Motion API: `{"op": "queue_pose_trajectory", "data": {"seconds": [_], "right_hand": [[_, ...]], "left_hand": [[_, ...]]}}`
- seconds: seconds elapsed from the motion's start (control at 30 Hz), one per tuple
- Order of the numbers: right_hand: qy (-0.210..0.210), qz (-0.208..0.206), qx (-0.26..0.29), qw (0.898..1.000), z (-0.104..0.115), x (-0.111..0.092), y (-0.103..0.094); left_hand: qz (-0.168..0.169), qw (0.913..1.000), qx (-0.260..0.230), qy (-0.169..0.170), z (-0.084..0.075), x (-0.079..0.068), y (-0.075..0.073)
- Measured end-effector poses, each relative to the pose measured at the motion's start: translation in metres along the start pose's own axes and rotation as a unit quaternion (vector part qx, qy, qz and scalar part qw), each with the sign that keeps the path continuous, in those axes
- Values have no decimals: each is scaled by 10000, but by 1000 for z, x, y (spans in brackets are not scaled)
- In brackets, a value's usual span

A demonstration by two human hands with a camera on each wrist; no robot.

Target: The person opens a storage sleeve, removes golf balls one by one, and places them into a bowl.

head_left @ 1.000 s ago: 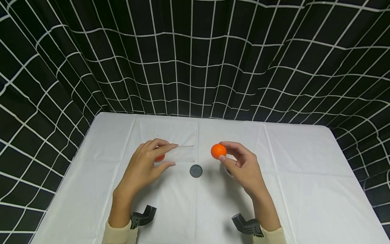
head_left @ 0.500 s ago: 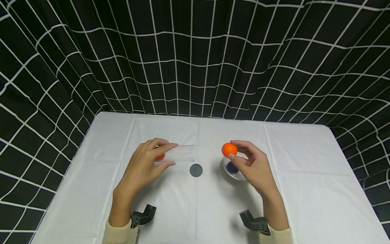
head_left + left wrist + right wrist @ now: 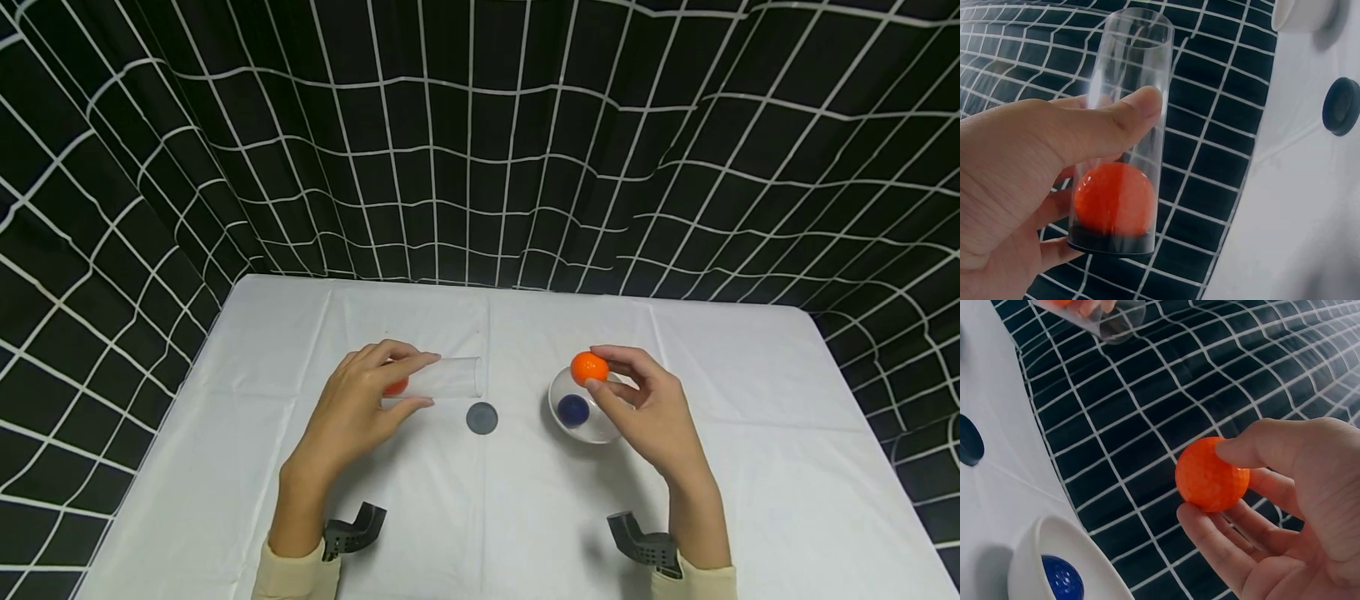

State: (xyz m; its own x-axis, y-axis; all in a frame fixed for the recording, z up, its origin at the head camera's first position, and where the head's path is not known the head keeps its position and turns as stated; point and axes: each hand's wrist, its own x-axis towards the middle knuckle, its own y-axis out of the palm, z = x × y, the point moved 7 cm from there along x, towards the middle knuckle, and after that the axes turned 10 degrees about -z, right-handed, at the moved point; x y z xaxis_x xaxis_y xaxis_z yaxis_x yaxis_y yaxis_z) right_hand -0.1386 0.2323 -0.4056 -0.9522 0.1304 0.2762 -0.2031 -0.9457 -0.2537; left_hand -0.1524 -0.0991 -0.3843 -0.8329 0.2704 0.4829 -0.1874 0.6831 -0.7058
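Note:
My left hand point(image 3: 356, 408) grips a clear plastic tube point(image 3: 1132, 69), its open end pointing right in the head view. Inside, a red-orange ball point(image 3: 1116, 199) rests against the black cap point(image 3: 1110, 242) at the closed end. Between thumb and fingertips, my right hand point(image 3: 648, 408) pinches an orange dimpled ball point(image 3: 1210, 475). In the head view that ball overlaps the far rim of a white bowl point(image 3: 592, 432). A dark blue dimpled ball point(image 3: 1062, 579) lies in the bowl, on its left side.
A round dark grey cap point(image 3: 482, 418) lies on the white tablecloth point(image 3: 480, 508) between the tube and the bowl. Behind the table's far edge hangs a black curtain point(image 3: 491, 167) with a white grid. Each wrist wears a black camera mount point(image 3: 645, 546).
My right hand has moved right with the orange ball, uncovering the bowl and the blue ball in it. The left hand and the tube stay almost still.

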Motion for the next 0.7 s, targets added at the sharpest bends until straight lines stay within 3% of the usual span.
{"op": "queue_pose_trajectory", "data": {"seconds": [0.7], "right_hand": [[-441, -181, -886, 9949, -1, -1, -18]], "left_hand": [[-35, 10000, 56, 22, 1, 0, 0]]}}
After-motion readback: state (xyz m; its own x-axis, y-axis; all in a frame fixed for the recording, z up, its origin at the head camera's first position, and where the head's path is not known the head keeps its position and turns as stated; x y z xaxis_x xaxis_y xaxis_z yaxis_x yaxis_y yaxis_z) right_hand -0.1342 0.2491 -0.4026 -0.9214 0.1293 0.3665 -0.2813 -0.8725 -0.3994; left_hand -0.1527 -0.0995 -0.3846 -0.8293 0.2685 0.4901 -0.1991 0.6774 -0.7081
